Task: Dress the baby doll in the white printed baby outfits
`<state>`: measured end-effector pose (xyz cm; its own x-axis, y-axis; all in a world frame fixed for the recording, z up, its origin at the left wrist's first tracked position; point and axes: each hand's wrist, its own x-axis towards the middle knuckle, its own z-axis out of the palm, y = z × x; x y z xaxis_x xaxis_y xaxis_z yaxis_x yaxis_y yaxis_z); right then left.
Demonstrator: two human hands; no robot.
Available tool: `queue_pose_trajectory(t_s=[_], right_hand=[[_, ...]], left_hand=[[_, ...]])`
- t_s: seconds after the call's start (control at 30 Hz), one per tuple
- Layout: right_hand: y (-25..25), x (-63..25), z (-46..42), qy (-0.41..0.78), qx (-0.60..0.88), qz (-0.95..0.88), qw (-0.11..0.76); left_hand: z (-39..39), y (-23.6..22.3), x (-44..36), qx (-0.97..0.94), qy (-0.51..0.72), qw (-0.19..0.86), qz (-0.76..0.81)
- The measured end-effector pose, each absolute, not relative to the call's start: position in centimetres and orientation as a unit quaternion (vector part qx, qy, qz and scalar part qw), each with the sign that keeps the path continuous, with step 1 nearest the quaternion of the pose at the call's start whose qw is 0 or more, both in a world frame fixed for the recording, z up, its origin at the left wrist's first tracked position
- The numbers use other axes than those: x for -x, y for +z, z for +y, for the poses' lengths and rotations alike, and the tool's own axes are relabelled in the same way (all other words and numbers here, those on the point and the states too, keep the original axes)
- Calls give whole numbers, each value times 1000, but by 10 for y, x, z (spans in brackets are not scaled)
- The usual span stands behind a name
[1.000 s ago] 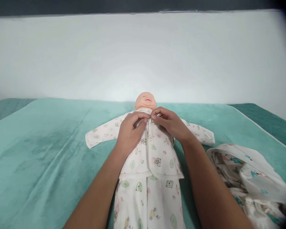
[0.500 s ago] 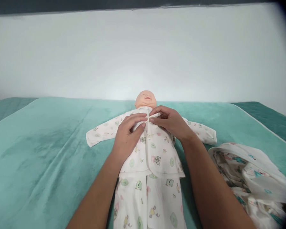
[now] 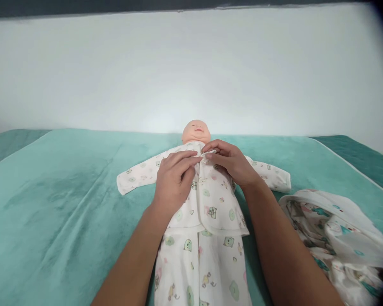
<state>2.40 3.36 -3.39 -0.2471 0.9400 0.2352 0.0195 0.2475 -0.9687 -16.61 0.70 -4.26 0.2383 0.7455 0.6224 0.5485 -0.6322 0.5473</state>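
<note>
A baby doll (image 3: pixel 196 131) lies on its back with its head at the far end, its arms spread inside long sleeves. It wears a white baby jacket (image 3: pixel 210 204) printed with small animals, over matching trousers (image 3: pixel 199 267). My right hand (image 3: pixel 231 161) pinches the edge of the jacket's front opening near the chest. My left hand (image 3: pixel 177 174) bears on the other side of the opening, its fingertips meeting the cloth by the right thumb. Fingers hide any fastener between them. Below the hands the front edges lie together down to the hem.
A teal plush cover (image 3: pixel 67 191) spreads under the doll. To the right lies a crumpled heap of white printed cloth (image 3: pixel 335 238). A pale wall (image 3: pixel 191 63) rises behind the far edge.
My left fingers have shifted right over the front opening, towards my right thumb. My right hand stays at the same spot on the jacket, slightly raised.
</note>
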Motion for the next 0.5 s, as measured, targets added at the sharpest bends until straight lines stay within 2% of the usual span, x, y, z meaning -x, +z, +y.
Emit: queue_pose_trajectory(t_s=[0.3, 0.5], right_hand=[[-30, -21, 30, 456, 367, -653, 480], [-16, -22, 21, 446, 394, -688, 417]], left_hand=[[9, -44, 170, -749, 518, 149, 384], [7, -36, 175, -721, 520, 248, 385]])
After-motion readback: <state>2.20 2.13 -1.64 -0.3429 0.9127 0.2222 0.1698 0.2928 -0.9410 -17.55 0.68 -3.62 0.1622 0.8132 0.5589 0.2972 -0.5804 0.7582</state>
